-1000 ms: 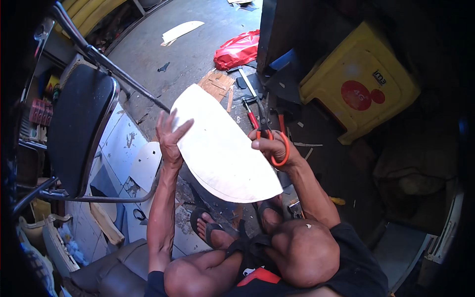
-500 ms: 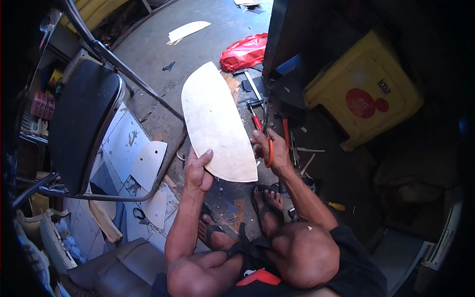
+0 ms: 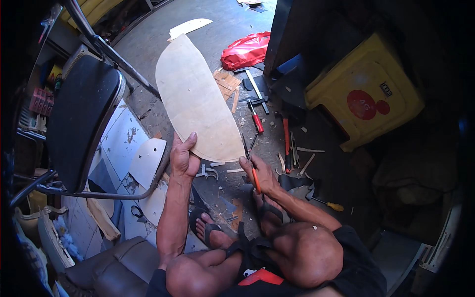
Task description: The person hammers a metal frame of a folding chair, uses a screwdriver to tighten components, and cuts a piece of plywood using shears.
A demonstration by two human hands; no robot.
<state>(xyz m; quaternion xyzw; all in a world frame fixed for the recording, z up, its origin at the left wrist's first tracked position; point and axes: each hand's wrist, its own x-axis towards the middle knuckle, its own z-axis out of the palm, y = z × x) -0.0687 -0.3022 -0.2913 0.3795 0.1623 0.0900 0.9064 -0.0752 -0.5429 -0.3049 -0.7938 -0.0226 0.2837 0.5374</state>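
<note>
A pale, thin half-oval board (image 3: 195,99) stands lengthwise away from me, its near end held up. My left hand (image 3: 184,158) grips that near end at its lower left edge, thumb on top. My right hand (image 3: 260,175) is shut on orange-handled scissors (image 3: 251,166), whose blades reach up to the board's lower right edge. Both my knees and sandalled feet sit below the hands.
A black chair (image 3: 81,119) stands at left over white panels (image 3: 146,158). On the concrete floor lie a red bag (image 3: 246,49), red-handled tools (image 3: 257,121), a yellow-handled screwdriver (image 3: 329,204) and scraps. A yellow stool (image 3: 363,89) stands at right.
The board has turned from lying crosswise to pointing away from me. My left hand slid from its left side to the near end. My right hand dropped lower with the scissors.
</note>
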